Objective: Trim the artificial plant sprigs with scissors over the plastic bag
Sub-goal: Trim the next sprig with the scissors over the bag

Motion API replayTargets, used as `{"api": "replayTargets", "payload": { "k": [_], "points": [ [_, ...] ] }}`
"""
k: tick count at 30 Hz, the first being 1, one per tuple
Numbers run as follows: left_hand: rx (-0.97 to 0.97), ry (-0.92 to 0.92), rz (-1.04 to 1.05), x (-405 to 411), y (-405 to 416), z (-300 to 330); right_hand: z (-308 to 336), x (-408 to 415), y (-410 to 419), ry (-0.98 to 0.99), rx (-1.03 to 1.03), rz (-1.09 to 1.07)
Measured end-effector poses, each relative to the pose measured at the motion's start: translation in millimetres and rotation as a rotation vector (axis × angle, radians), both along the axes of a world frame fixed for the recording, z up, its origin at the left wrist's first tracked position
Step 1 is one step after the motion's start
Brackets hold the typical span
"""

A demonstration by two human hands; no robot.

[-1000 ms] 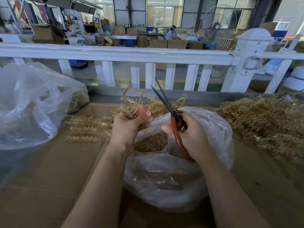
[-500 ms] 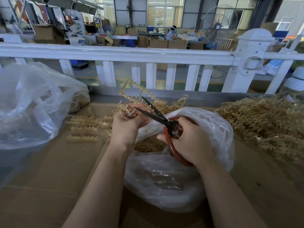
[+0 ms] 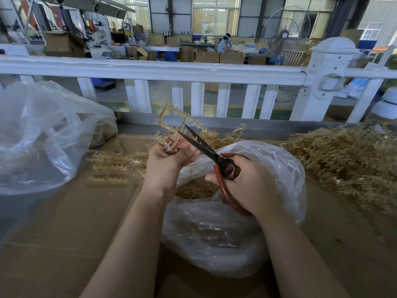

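Note:
My left hand grips a tan plastic sprig that sticks up above my fist. My right hand holds scissors with red handles and dark blades. The blades point up and left, and their tips lie against the sprig's stem just above my left fingers. Both hands are over a clear plastic bag whose open mouth shows a heap of small tan cut pieces.
A large pile of uncut tan sprigs lies at the right. Trimmed strips lie on the cardboard-covered table at the left, beside a big crumpled clear bag. A white railing runs along the far edge.
The scissors swung down from pointing upward to pointing left at the sprig, and the blades have closed in on the stem. My left hand raised the sprig slightly.

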State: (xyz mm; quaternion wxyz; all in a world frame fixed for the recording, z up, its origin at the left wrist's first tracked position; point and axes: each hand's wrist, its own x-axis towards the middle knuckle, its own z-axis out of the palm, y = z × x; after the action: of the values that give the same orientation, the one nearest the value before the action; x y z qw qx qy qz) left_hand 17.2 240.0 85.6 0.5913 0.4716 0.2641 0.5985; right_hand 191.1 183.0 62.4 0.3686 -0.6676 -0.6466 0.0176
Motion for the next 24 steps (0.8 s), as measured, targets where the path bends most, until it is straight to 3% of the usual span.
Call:
{"api": "replayTargets", "payload": {
  "k": [10, 24],
  "points": [
    [-0.021, 0.004, -0.017, -4.3, -2.8, 3.5, 1.2, -0.9, -2.3, 0.042, 0.002, 0.022],
    [0.0, 0.207, -0.072, -9.2, -3.1, 6.4, 0.7, -0.2, -2.9, -0.046, 0.05, -0.002]
  ]
}}
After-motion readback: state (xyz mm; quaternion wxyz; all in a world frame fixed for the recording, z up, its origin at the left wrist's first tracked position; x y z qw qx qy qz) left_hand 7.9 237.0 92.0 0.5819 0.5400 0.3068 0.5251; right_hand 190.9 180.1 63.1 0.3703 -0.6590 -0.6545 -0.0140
